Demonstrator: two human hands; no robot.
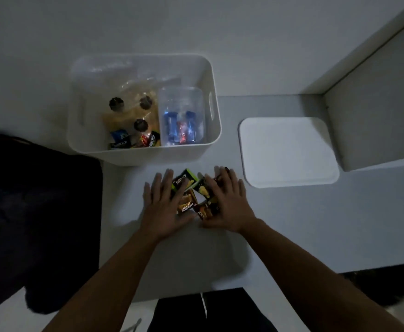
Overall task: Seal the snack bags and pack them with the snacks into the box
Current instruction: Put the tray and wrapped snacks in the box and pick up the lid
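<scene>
A white plastic box [95, 149] stands on the table in front of me. Inside lie a clear bag of biscuits [129, 109], a clear bag with blue-wrapped snacks [181, 121] and several small snack packets [133, 140]. Just below the box, several small Nextar snack packets [191, 195] lie in a pile on the table. My left hand [165, 207] rests flat on the left side of the pile, fingers spread. My right hand [227, 204] lies on its right side, fingers spread over the packets. Neither hand is closed around a packet.
The box's white lid [289, 152] lies flat to the right of the pile. A dark cushion or bag [35, 212] fills the left side. A white wall panel [373, 111] rises at the back right. The table's front edge runs near my lap.
</scene>
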